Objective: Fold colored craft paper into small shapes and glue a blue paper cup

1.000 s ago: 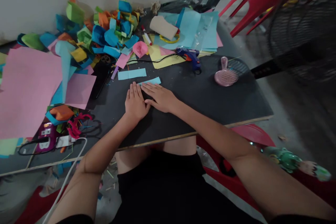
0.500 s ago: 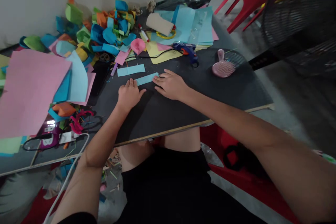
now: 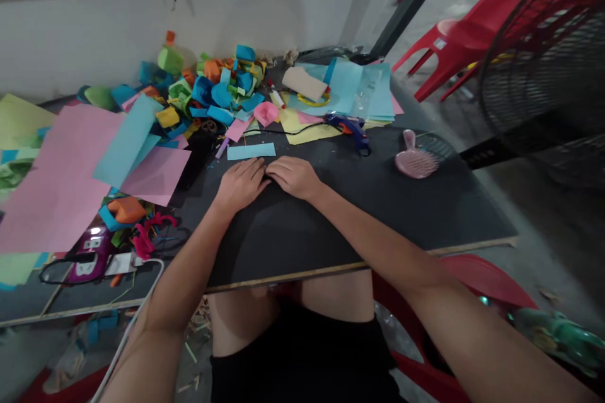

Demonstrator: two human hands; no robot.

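Observation:
Both my hands rest side by side on the black board [image 3: 359,201], knuckles up and fingertips meeting. My left hand [image 3: 241,184] has its fingers curled down and pressed together. My right hand [image 3: 293,175] is curled the same way, touching the left. Whatever lies under the fingers is hidden. A light blue paper strip [image 3: 251,151] lies flat on the board just beyond the fingertips, apart from both hands.
A heap of coloured paper pieces [image 3: 217,88] and large pink sheets [image 3: 61,182] fill the left. A blue glue gun [image 3: 352,129] and pink hairbrush [image 3: 416,161] lie to the right. A black fan [image 3: 548,63] and red chair [image 3: 454,31] stand beyond the board.
My hands have drawn together and curled over the second blue strip, which no longer shows. The camera has tilted up, showing more of the wall.

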